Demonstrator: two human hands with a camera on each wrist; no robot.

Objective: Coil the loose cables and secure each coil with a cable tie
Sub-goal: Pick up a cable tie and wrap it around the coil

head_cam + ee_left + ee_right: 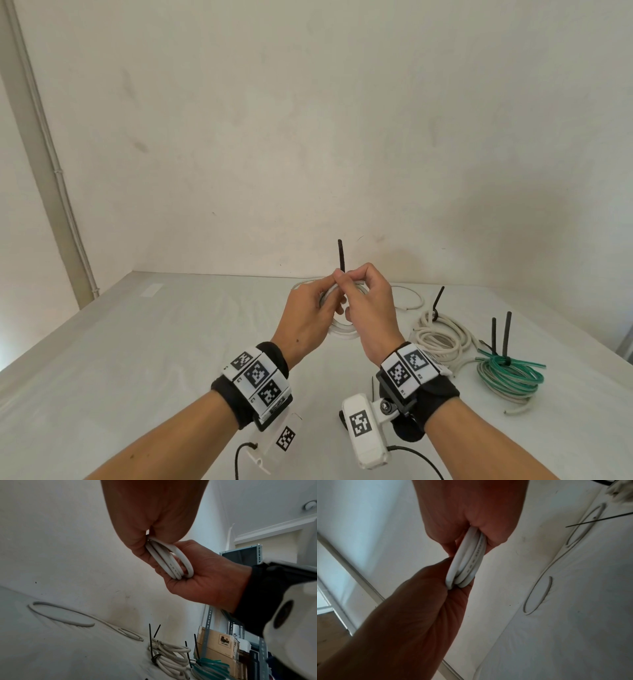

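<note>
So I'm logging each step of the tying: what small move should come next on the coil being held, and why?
Probably pull the black cable tie tail further through to cinch it. Both the left hand and right hand grip the white coil above the table, and the tail stands long above the fingertips, as on the tied white coil.

Right hand (467, 509) enters from top, fingers curled round a small coil of flat white plastic cable (467, 561), several loops stacked edge-on. Left hand (426, 601) comes from lower left, pinching the coil's lower end. Right of them, a loose thin white cable (544, 580) snakes in loops across the white table surface (573, 628). Thin black strand (599, 519) crosses the upper right corner.
</note>
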